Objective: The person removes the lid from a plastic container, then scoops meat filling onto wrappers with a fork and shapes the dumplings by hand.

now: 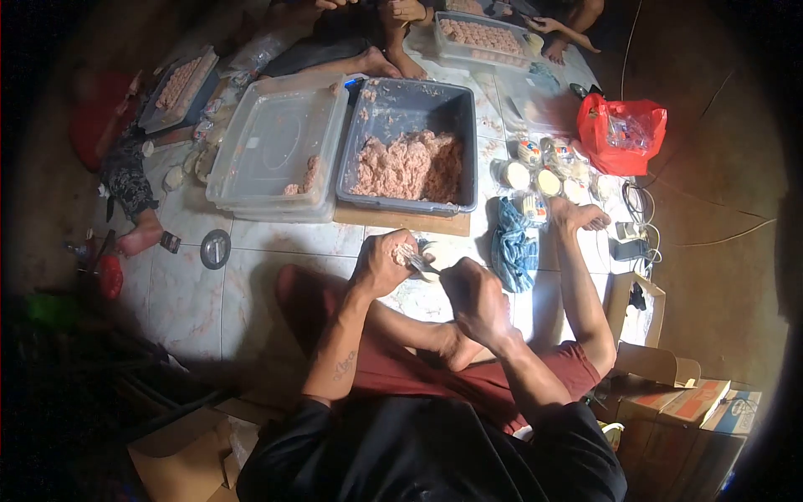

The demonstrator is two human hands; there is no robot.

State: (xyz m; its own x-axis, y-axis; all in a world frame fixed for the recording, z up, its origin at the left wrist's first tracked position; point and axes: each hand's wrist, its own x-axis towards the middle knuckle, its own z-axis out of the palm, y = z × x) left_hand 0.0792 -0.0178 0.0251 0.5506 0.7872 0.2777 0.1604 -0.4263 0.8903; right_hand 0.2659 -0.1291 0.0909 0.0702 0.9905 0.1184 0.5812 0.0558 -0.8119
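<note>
My left hand (383,263) is closed around a small lump of pink minced meat (404,253); whether a wrapper lies under it I cannot tell. My right hand (478,294) grips a spoon (422,266), a shiny metal one whose tip is at the lump. Just beyond my hands stands a dark grey tub (343,159), with a mound of minced meat (407,165) in it. Pale round wrappers (432,251) lie partly hidden behind my hands.
A clear plastic bin (268,138) with a few meat pieces stands left of the tub. Packs of round wrappers (548,181), a blue cloth (514,247) and a red bag (623,138) lie right. Filled trays (481,38) and other people sit beyond. Cardboard boxes (686,418) stand at my right.
</note>
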